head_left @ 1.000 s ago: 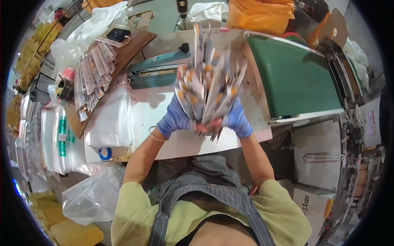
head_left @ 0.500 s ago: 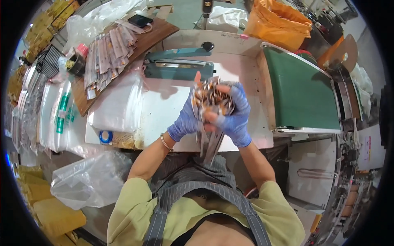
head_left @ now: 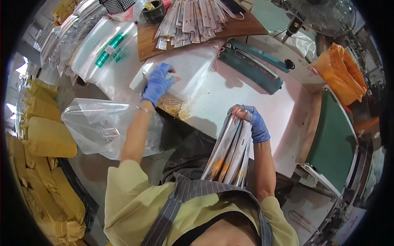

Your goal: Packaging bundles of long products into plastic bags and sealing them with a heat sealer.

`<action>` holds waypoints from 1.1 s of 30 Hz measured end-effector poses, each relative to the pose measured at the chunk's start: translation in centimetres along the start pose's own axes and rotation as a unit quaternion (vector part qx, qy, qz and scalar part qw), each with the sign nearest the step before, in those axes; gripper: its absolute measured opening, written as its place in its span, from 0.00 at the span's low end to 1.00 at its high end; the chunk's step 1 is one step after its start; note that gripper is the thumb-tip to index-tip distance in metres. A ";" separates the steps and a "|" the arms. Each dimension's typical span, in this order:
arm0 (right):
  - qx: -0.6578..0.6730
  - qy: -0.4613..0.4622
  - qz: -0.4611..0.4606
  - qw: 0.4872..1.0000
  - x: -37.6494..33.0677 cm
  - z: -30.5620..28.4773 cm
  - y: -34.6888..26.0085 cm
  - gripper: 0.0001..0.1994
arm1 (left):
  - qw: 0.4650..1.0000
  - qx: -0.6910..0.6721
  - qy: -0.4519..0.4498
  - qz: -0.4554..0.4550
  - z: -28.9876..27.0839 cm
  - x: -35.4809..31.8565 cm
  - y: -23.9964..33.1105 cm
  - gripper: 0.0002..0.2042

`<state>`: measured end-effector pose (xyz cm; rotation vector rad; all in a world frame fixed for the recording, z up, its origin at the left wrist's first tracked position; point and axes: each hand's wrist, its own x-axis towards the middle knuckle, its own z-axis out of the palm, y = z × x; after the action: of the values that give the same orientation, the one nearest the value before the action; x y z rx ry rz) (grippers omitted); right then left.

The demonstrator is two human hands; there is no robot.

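My right hand [head_left: 256,124], in a blue glove with bare fingertips, grips a bundle of long, narrow printed packets [head_left: 230,151] by its upper end. The packets fan out downward over the table's front edge, toward my apron. My left hand [head_left: 157,84], gloved the same way, is over the near left part of a stack of clear plastic bags [head_left: 193,67]. Its fingers are bent and apart, with nothing visible between them; whether the fingertips touch the top bag I cannot tell.
A teal bar heat sealer [head_left: 256,67] stands at the back of the white table [head_left: 230,92]. More narrow packets [head_left: 195,20] lie on a brown board [head_left: 150,39]. A green conveyor belt [head_left: 334,137] is at right, a fan [head_left: 322,14] behind. A large clear bag [head_left: 98,125] hangs at left.
Both hands were around the upright bundle; now only my right hand holds it, lower and tilted. My left hand has moved left to the clear bags. The view has turned left.
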<state>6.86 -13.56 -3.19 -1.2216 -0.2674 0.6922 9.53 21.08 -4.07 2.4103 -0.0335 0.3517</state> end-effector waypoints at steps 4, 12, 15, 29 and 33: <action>0.007 0.021 0.019 1.000 1.1 0.7 1.8 0.12 | 0.976 0.207 -0.051 0.040 -0.9 1.5 -2.6 0.10; 0.021 0.025 0.053 0.998 1.7 1.4 2.5 0.12 | 0.983 0.132 -0.083 0.101 0.9 1.3 -1.8 0.10; 0.004 0.033 0.022 0.999 2.2 1.9 3.2 0.11 | 0.999 0.015 -0.046 0.023 2.1 0.2 0.1 0.10; -0.001 0.041 0.048 0.998 2.7 3.0 3.2 0.10 | 0.967 -0.232 0.051 -0.088 1.5 -7.1 6.4 0.12; -0.012 0.023 0.052 0.998 2.7 3.9 3.1 0.09 | 0.989 0.012 0.054 0.135 4.5 -10.3 7.6 0.11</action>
<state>5.74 -8.40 -5.18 -1.2797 -0.1760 0.7522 -0.22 11.71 -5.18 2.4101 -0.3102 0.6091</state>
